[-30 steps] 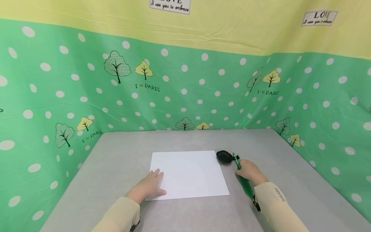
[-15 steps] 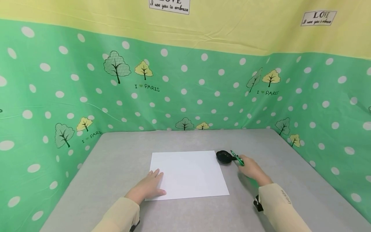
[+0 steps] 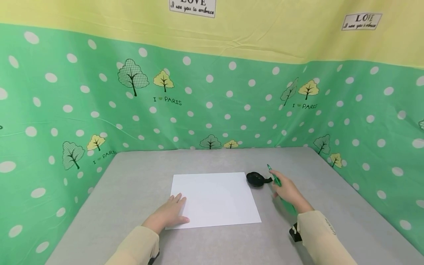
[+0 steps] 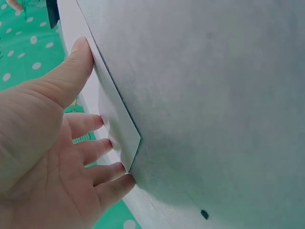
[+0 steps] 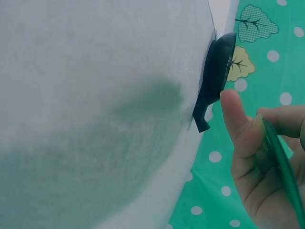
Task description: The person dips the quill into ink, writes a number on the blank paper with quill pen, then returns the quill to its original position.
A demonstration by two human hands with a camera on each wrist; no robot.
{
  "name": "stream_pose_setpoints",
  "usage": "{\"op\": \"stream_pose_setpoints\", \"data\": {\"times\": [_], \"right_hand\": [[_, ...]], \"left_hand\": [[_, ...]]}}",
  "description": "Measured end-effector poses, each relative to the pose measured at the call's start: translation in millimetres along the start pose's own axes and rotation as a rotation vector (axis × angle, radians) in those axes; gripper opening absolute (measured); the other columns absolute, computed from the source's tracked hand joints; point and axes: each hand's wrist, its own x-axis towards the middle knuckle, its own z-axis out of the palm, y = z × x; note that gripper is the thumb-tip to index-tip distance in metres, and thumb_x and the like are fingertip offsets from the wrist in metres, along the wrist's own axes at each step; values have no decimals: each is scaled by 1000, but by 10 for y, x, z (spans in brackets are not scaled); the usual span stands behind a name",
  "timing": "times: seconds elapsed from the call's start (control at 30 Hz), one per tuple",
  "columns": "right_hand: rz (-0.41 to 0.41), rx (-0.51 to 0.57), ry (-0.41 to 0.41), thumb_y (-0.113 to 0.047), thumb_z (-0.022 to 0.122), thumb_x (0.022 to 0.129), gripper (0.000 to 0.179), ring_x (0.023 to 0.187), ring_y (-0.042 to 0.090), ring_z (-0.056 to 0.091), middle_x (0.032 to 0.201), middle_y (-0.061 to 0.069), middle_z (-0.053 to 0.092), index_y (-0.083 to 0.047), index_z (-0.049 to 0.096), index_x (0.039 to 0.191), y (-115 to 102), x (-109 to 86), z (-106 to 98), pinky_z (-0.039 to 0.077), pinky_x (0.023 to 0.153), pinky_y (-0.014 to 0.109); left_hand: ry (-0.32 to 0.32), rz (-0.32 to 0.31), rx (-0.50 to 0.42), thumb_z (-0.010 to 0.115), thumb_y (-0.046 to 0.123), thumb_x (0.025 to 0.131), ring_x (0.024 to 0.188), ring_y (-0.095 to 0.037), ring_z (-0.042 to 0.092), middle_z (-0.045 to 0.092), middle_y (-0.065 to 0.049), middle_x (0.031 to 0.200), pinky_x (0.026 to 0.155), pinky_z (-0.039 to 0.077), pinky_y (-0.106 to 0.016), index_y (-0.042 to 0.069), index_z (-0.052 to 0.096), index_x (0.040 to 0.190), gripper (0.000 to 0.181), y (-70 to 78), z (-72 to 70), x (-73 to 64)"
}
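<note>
Paper lies on grey table, left hand flat on its corner, fingers straight. Right hand grips green pen beside black dish, green dotted cloth behind

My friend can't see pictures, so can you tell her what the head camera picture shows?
A person's left hand rests flat on the near left corner of a white rectangular paper sheet, while the right hand holds a green pen beside a small black round dish. Everything sits on a grey table ringed by green polka-dot cloth.

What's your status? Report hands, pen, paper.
Left hand flat on paper. Right hand grips pen, beside dish. Nothing blocking.
</note>
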Motion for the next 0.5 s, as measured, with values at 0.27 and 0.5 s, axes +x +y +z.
{"op": "stream_pose_setpoints", "data": {"times": [0.27, 0.5], "right_hand": [[-26, -19, 34, 0, 52, 90, 39, 64, 24, 62, 118, 28, 50, -3, 48, 129, 1, 4, 0, 46, 50, 32], [-25, 17, 41, -20, 49, 96, 35, 84, 29, 59, 120, 27, 51, -1, 51, 125, -60, -38, -21, 53, 63, 37]], "left_hand": [[5, 8, -4, 71, 31, 79, 129, -49, 20, 28, -30, 140, 105, 20, -55, -9, 40, 133, 74, -3, -3, -10], [11, 14, -2, 71, 31, 79, 129, -49, 20, 29, -30, 140, 105, 21, -55, -10, 40, 132, 74, -2, -7, -17]]}}
